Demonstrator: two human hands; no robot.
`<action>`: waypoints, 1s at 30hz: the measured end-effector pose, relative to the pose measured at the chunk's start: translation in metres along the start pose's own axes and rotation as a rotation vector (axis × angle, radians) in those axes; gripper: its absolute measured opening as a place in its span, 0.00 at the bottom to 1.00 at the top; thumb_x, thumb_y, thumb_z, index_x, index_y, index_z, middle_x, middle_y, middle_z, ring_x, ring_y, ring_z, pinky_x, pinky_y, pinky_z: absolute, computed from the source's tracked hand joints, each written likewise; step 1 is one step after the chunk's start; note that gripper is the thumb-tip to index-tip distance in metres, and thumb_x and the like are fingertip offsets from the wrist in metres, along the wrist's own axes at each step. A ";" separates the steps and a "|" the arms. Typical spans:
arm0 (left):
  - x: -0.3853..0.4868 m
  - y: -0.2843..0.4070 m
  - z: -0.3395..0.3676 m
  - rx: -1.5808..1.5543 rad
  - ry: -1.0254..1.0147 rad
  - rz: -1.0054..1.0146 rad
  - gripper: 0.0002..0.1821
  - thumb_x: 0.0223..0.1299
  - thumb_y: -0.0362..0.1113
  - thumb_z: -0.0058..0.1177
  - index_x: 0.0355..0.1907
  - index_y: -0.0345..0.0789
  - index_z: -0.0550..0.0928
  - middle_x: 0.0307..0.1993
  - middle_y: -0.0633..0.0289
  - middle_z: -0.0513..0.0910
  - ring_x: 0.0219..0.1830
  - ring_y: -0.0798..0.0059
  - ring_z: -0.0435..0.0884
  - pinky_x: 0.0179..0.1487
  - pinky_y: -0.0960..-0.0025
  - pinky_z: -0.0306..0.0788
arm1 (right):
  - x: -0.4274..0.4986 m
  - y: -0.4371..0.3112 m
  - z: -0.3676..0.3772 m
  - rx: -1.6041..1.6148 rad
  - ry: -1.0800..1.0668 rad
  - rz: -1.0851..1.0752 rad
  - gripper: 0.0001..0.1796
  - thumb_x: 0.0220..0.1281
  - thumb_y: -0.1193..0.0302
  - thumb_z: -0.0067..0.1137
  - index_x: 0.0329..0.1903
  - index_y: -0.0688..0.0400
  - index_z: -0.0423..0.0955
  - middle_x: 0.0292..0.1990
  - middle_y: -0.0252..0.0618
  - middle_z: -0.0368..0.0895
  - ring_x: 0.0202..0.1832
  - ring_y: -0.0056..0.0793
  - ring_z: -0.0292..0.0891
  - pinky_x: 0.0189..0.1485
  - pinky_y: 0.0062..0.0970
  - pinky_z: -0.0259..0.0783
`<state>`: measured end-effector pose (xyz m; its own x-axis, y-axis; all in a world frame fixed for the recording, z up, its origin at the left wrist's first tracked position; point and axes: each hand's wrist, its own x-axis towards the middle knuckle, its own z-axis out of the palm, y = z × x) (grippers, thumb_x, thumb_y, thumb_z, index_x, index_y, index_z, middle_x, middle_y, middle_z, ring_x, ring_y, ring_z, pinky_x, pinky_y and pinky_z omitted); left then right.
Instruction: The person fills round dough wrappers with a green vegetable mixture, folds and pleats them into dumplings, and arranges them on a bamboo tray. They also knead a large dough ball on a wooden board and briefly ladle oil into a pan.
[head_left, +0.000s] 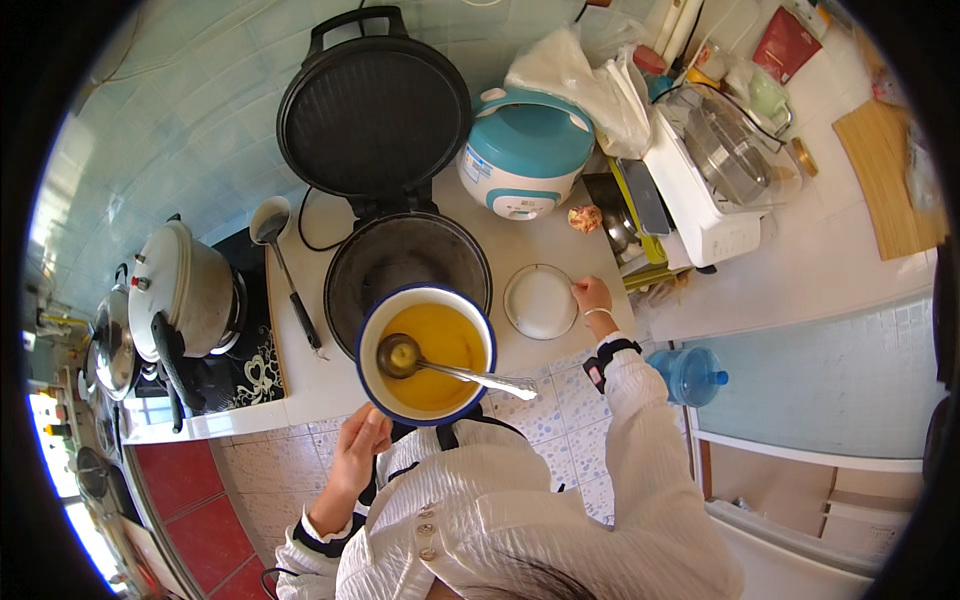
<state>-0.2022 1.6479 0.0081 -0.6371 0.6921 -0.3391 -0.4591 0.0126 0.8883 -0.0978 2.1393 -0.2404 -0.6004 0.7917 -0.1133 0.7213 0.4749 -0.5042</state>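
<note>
My left hand grips the near left side of a white enamel mug with a blue rim; its handle cannot be made out. The mug holds yellow liquid and a metal ladle that leans on the rim. Behind the mug lies the dark lower plate of an electric griddle, whose ridged lid stands raised. My right hand touches the right edge of a round white lid or plate on the counter. Whether the fingers pinch that edge is unclear.
A teal and white rice cooker stands behind the round lid. At left, a black spatula rests in a small bowl, beside a pressure cooker on the stove. A white dish rack and a blue water bottle are at right.
</note>
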 end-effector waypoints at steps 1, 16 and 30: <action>0.003 -0.002 0.003 0.030 -0.015 -0.028 0.19 0.75 0.46 0.39 0.29 0.36 0.69 0.21 0.73 0.60 0.21 0.88 0.53 0.25 0.80 0.50 | -0.003 -0.001 0.004 -0.013 0.043 0.014 0.13 0.53 0.63 0.62 0.34 0.60 0.81 0.35 0.47 0.83 0.40 0.45 0.80 0.45 0.39 0.75; 0.074 -0.032 0.053 0.127 -0.439 -0.209 0.15 0.76 0.42 0.37 0.33 0.38 0.71 0.24 0.72 0.62 0.22 0.88 0.55 0.26 0.81 0.51 | -0.019 -0.085 -0.143 0.607 -0.247 0.095 0.09 0.57 0.70 0.63 0.36 0.63 0.80 0.24 0.35 0.80 0.20 0.21 0.74 0.21 0.23 0.70; 0.220 -0.136 0.170 0.067 -0.558 -0.044 0.17 0.75 0.46 0.38 0.32 0.38 0.72 0.26 0.72 0.66 0.21 0.87 0.60 0.25 0.80 0.59 | -0.149 -0.139 -0.216 -0.478 0.379 -0.929 0.08 0.49 0.74 0.58 0.34 0.59 0.71 0.32 0.35 0.69 0.31 0.28 0.74 0.24 0.25 0.73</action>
<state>-0.1748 1.9207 -0.1346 -0.1860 0.9664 -0.1772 -0.4262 0.0832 0.9008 -0.0339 2.0380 0.0315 -0.8910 0.0788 0.4471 0.1540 0.9789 0.1344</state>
